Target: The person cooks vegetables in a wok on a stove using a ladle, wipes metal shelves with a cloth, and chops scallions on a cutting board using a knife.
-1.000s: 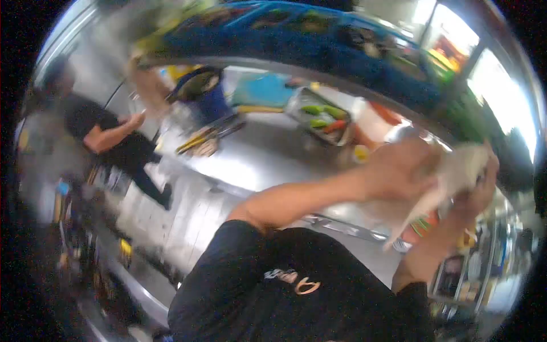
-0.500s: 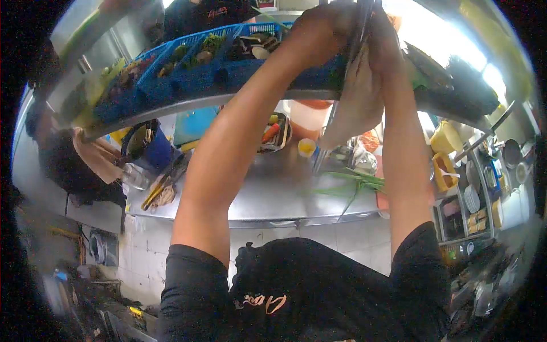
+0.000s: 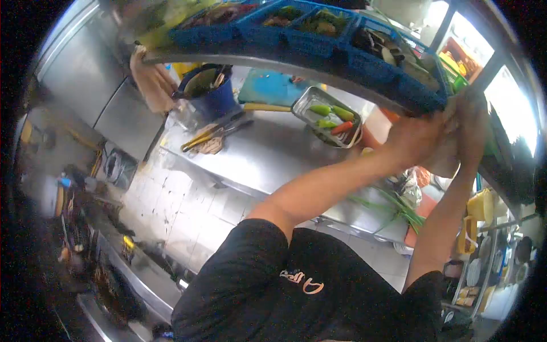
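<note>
My left hand (image 3: 419, 137) is raised at the right end of the overhead shelf, blurred, with its fingers closed on a pale cloth (image 3: 444, 158). Beside it, my right hand (image 3: 472, 117) is closed on the same cloth from the other side. The cloth is bunched up and hangs down a little between the two wrists. Both hands are close to the shelf's blue baskets (image 3: 376, 57), which hold vegetables. Under my forearms, long green leaves (image 3: 399, 208) lie on the steel counter (image 3: 273, 151).
On the counter are a metal tray (image 3: 307, 105) with green vegetables and a carrot-like piece, tongs (image 3: 208, 137) on a cloth, a blue bucket (image 3: 213, 94) and a blue board (image 3: 270, 85). Another cloth (image 3: 154, 82) hangs from the shelf's left end. Racks with dishes stand at right.
The view has tilted and turned. The cloth hung long between my raised hands half a second ago; now it is bunched and shorter. The other person at left has gone out of view.
</note>
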`<state>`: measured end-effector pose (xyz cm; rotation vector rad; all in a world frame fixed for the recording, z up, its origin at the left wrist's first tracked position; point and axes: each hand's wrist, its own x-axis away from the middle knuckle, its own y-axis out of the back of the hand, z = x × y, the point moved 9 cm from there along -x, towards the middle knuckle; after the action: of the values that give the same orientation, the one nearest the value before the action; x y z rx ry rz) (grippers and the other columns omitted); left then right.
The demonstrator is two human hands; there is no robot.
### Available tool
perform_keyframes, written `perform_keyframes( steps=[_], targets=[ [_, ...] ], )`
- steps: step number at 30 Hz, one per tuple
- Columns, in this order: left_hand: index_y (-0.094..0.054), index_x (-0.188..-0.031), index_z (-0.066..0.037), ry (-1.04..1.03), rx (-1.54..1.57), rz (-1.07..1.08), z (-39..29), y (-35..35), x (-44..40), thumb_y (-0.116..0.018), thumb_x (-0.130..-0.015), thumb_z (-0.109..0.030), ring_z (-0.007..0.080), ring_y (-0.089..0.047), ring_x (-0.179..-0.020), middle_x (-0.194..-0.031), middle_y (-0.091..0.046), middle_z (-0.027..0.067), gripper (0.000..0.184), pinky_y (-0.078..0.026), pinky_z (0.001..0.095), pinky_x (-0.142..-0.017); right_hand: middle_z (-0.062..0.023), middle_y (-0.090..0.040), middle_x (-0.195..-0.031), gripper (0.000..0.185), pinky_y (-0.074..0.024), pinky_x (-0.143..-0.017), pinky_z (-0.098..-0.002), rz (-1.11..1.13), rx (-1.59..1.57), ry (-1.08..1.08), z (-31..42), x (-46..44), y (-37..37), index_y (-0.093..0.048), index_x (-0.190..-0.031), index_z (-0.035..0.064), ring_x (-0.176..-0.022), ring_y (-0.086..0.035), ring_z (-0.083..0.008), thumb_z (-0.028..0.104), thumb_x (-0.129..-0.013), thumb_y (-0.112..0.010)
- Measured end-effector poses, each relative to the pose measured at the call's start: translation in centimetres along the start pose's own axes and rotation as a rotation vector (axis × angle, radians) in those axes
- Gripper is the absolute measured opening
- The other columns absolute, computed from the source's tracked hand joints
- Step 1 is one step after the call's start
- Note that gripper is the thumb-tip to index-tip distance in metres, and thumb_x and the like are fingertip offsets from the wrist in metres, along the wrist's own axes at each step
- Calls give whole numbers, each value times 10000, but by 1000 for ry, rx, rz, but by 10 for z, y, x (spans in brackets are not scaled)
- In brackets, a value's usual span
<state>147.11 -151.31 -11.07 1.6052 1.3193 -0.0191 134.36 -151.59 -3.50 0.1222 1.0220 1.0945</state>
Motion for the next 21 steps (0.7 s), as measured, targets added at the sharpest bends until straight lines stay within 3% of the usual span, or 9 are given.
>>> perform_keyframes(
  steps=[3, 5, 6, 8, 10, 13, 15, 19, 21],
  targets=[
    [-559, -962, -34, -155, 37, -167, -17, 20, 5, -525, -768, -201, 326, -610, -566, -688, -615, 150, 259, -488, 435, -506, -198, -544, -1090, 377, -413, -830, -414, -224, 831, 259, -57, -10, 12, -472, -1155, 15, -985, -524, -351, 293, -903, -440],
    [-577, -934, -58, -181, -116, -66, -21, 22, 2, -541, -749, -201, 310, -599, -628, -743, -601, 135, 237, -477, 420, -533, -177, -589, -1035, 388, -432, -781, -422, -292, 1302, 552, -85, -3, 16, -500, -1144, 33, -925, -567, -351, 320, -885, -478],
    [-582, -925, -71, -241, -185, -87, -25, 27, 2, -547, -741, -202, 302, -591, -668, -775, -591, 129, 229, -471, 414, -557, -171, -603, -1015, 377, -432, -775, -438, -306, 1332, 608, -60, 2, 1, -503, -1143, 42, -927, -571, -361, 312, -881, -482],
    [-577, -923, -94, -482, -228, -338, -43, 54, 12, -544, -742, -197, 292, -559, -757, -833, -561, 120, 211, -445, 415, -636, -165, -618, -979, 362, -443, -765, -426, -125, 330, -35, 36, 0, 22, -508, -1147, 55, -917, -589, -334, 299, -882, -482],
    [-569, -912, -108, -666, -252, -537, -61, 93, 17, -533, -753, -184, 288, -526, -818, -868, -534, 114, 181, -414, 418, -698, -166, -613, -992, 362, -445, -776, -413, -127, 165, -76, 39, 8, 22, -507, -1147, 46, -923, -592, -321, 295, -886, -480],
    [-569, -827, -96, -554, -290, -430, -28, 82, -24, -540, -750, -176, 300, -510, -841, -881, -536, 121, 115, -381, 427, -739, -173, -602, -983, 309, -444, -802, -407, -208, 67, -47, 28, 19, 22, -546, -1051, 62, -934, -573, -343, 303, -869, -479],
    [-571, -800, -99, -596, -281, -354, -22, 71, -33, -556, -741, -178, 290, -510, -826, -869, -544, 104, 100, -379, 425, -734, -170, -604, -990, 306, -440, -807, -414, -200, 22, -32, 31, 20, 21, -549, -1042, 63, -947, -569, -346, 307, -874, -474],
    [-560, -800, -98, -527, -287, -385, -28, 81, -35, -577, -719, -166, 282, -509, -809, -843, -547, 94, 107, -377, 426, -726, -191, -584, -1052, 366, -424, -860, -404, -123, 11, -131, 16, 17, 20, -525, -1135, 69, -1010, -549, -351, 330, -885, -465],
    [-550, -790, -92, -574, -232, -404, -38, 84, -27, -591, -695, -155, 282, -510, -800, -828, -544, 92, 121, -383, 421, -712, -184, -559, -1108, 385, -407, -880, -346, -89, -27, -193, 1, 19, 17, -473, -1203, 40, -1025, -538, -281, 221, -862, -476]
  ],
)
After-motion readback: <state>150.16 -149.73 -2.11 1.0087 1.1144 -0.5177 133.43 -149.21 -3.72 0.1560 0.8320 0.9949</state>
